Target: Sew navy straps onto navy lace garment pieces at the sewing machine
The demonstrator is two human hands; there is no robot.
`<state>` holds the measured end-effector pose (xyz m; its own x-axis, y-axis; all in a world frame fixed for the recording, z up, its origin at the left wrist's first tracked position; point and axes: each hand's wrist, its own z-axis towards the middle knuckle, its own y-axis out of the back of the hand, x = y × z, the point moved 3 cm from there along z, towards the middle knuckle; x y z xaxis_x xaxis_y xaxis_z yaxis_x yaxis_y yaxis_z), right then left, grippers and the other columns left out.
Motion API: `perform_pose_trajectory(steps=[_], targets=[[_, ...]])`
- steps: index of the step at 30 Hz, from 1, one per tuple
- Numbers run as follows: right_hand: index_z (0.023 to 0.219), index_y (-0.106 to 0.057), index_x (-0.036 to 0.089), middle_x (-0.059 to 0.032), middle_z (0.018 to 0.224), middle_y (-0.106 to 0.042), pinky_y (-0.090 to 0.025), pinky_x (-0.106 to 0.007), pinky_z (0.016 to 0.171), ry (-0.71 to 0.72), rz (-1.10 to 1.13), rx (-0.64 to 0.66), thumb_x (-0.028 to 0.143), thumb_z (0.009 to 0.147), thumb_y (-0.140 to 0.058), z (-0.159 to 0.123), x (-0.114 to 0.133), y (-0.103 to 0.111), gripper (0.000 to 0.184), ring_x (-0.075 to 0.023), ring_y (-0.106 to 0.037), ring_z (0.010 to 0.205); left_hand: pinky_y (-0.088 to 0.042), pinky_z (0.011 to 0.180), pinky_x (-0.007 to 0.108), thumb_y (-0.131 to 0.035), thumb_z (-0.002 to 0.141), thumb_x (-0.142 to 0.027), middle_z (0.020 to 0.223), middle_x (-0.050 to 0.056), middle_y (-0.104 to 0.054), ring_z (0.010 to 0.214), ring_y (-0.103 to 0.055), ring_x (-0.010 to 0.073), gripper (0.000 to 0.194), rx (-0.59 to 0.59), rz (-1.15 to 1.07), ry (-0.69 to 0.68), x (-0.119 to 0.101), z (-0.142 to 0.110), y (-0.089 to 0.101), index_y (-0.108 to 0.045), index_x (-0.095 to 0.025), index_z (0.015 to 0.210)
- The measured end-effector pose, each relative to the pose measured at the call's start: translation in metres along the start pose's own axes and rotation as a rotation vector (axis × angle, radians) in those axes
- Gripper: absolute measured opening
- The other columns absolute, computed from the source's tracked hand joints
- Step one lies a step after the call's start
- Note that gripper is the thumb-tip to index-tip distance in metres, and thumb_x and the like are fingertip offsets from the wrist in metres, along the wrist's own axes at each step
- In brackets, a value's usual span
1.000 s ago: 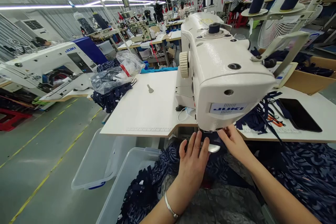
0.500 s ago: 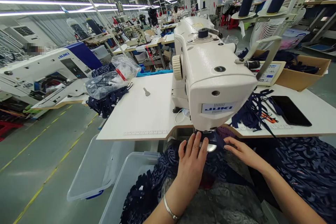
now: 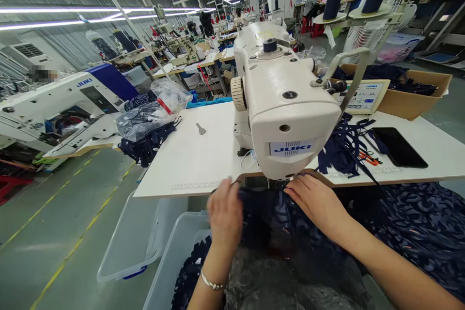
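Dark navy patterned fabric (image 3: 269, 208) is stretched between my two hands in front of the white sewing machine (image 3: 290, 106). My left hand (image 3: 225, 210), blurred by motion, grips the fabric's upper left edge, just below the front edge of the table. Close under the machine head, my right hand (image 3: 316, 198) pinches the same edge near the needle area, which is mostly hidden. More navy patterned fabric (image 3: 425, 232) lies in a heap to the right of my right arm.
On the white table (image 3: 196, 160) are a small metal piece (image 3: 200, 129), navy strips (image 3: 341, 147), orange-handled snips (image 3: 369, 157) and a black phone (image 3: 399, 147). A control panel (image 3: 366, 97) and cardboard box (image 3: 417, 92) stand behind. Clear plastic bins (image 3: 127, 242) are at the lower left.
My left hand has moved left from the needle area, drawing the fabric edge out. The right hand has shifted left and up to the needle area. The view has turned slightly.
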<state>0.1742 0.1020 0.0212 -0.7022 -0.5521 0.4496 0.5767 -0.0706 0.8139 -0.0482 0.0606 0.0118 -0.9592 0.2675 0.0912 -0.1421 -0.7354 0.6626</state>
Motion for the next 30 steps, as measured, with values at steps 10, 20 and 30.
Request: perform_pose_trajectory(steps=[10, 20, 30], targets=[[0.095, -0.045, 0.024, 0.0028, 0.075, -0.050, -0.046, -0.029, 0.066, -0.344, 0.552, -0.014, 0.041, 0.099, -0.041, -0.006, -0.036, -0.023, 0.018, -0.0173, -0.054, 0.069, -0.027, 0.108, 0.036, -0.032, 0.097, -0.011, 0.147, 0.003, -0.049, 0.139, -0.035, 0.0170, 0.046, 0.304, -0.150, -0.354, -0.067, 0.001, -0.010, -0.047, -0.016, 0.140], [0.094, -0.045, 0.024, 0.0014, 0.077, -0.056, -0.038, -0.029, 0.060, -0.392, 0.423, -0.041, 0.039, 0.094, -0.044, 0.007, -0.035, -0.020, 0.015, -0.0167, -0.050, 0.062, -0.029, 0.099, 0.035, -0.035, 0.094, -0.008, 0.140, 0.007, -0.056, 0.135, -0.040, 0.0174, 0.047, 0.325, -0.186, -0.220, -0.068, 0.005, -0.010, -0.049, -0.013, 0.138], [0.093, -0.046, 0.024, -0.0003, 0.078, -0.060, -0.041, -0.029, 0.059, -0.392, 0.383, -0.061, 0.037, 0.094, -0.044, 0.006, -0.033, -0.021, 0.013, -0.0186, -0.057, 0.065, -0.032, 0.098, 0.033, -0.035, 0.091, -0.005, 0.138, 0.008, -0.057, 0.134, -0.043, 0.0179, 0.049, 0.291, -0.141, -0.206, -0.070, 0.003, -0.011, -0.050, -0.013, 0.137]])
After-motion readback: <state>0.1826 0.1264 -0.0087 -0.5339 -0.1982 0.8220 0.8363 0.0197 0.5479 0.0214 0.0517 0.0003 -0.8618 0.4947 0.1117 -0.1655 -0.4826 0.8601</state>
